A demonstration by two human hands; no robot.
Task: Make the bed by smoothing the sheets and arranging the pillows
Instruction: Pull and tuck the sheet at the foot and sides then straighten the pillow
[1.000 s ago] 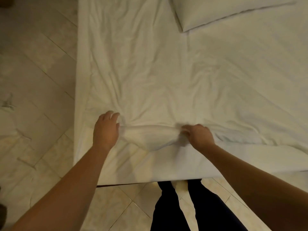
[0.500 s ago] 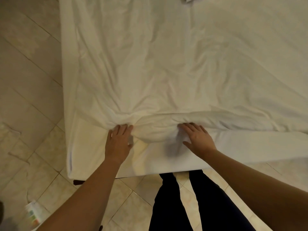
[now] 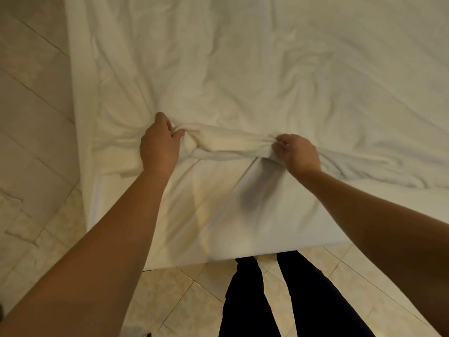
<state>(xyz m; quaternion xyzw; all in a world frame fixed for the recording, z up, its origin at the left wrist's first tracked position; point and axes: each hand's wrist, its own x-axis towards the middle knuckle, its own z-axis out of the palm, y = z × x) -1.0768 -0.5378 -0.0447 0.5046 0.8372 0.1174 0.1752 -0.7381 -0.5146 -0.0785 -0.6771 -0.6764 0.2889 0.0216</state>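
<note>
Standing at the near edge of the mattress (image 3: 218, 215), you are gripping the white sheet (image 3: 243, 69) with both hands. Your left hand (image 3: 158, 147) is curling its fingers over a gathered ridge (image 3: 226, 142) of the sheet, its thumb pinching the cloth against them, not far from the near left corner of the mattress. Your right hand (image 3: 297, 152) is holding the other end of that ridge, its fingertips drawn together and pinching the fabric. The ridge is running between your two hands, parallel to the near edge and a little back from it. Beyond it the sheet is lying wrinkled across the mattress, with creases fanning out from both grips. In front of it, smoother cloth is covering the strip up to the near edge. Your dark trousers (image 3: 247, 300) are showing below that edge, over the tiled floor (image 3: 31, 117).
</note>
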